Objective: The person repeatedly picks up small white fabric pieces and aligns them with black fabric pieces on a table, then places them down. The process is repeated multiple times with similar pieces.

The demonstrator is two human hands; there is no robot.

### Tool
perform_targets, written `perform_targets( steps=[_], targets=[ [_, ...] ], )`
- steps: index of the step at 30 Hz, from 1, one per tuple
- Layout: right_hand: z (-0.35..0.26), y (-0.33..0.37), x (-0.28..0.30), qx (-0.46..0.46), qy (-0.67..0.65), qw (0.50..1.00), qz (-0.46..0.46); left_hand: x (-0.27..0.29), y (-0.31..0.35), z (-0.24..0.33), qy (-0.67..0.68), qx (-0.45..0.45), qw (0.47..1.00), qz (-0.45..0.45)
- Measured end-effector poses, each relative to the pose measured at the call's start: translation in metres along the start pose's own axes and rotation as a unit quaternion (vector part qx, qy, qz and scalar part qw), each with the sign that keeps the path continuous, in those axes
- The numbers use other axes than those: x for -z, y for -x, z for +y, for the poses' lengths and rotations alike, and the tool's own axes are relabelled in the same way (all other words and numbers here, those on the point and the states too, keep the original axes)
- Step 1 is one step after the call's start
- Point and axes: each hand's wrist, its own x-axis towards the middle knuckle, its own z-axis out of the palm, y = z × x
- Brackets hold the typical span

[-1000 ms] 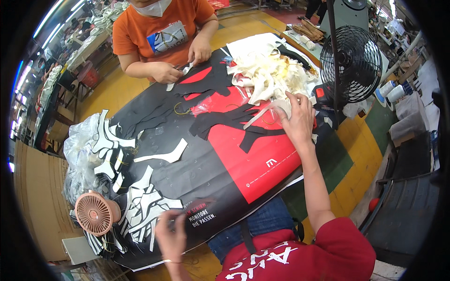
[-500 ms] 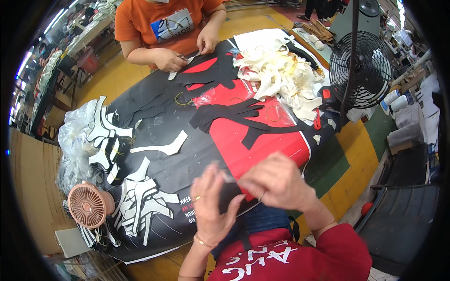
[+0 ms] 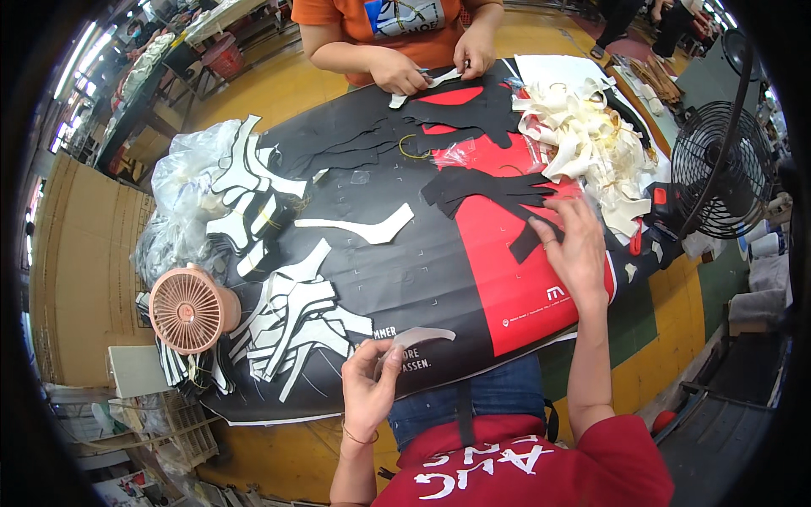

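A thin, translucent curved piece (image 3: 427, 335) is pinched between the thumb and fingers of my left hand (image 3: 372, 382), low over the near edge of the covered table. To the right, my right hand (image 3: 577, 249) reaches over the ends of several black cut pieces (image 3: 486, 188), fingers stretched out and apart at their tips. Whether the fingertips press on the black material is hard to see. White-faced, dark-edged cut pieces (image 3: 300, 308) lie in a loose heap left of my left hand. One single white piece (image 3: 372, 226) rests flat farther in.
Across the table a person in orange (image 3: 405, 59) handles a small white piece. Cream scraps (image 3: 591, 144) heap at the far right, near a black fan (image 3: 725, 165). A pink fan (image 3: 190, 308), bundled white pieces (image 3: 253, 190) and plastic bags (image 3: 182, 194) line the left edge.
My hands were close together near the table's front edge. Now my right hand has moved out to the black pieces, and my left shows the translucent piece. The whole view has shifted.
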Motion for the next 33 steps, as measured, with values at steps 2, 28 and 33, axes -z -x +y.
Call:
perform_targets(
  steps=[2, 28, 33],
  targets=[
    [0.010, 0.007, 0.000, -0.019, -0.030, 0.999, 0.005, -0.004, 0.001, 0.000, 0.056, 0.012, 0.998, 0.002],
    [-0.064, 0.082, 0.023, -0.024, -0.612, 0.699, -0.369, -0.066, -0.015, -0.002, 0.477, 0.230, 0.753, -0.390],
    [-0.034, 0.086, 0.042, -0.055, -0.630, 0.724, -0.276, -0.085, -0.019, 0.010, 0.048, 0.059, 0.949, -0.304]
  ],
)
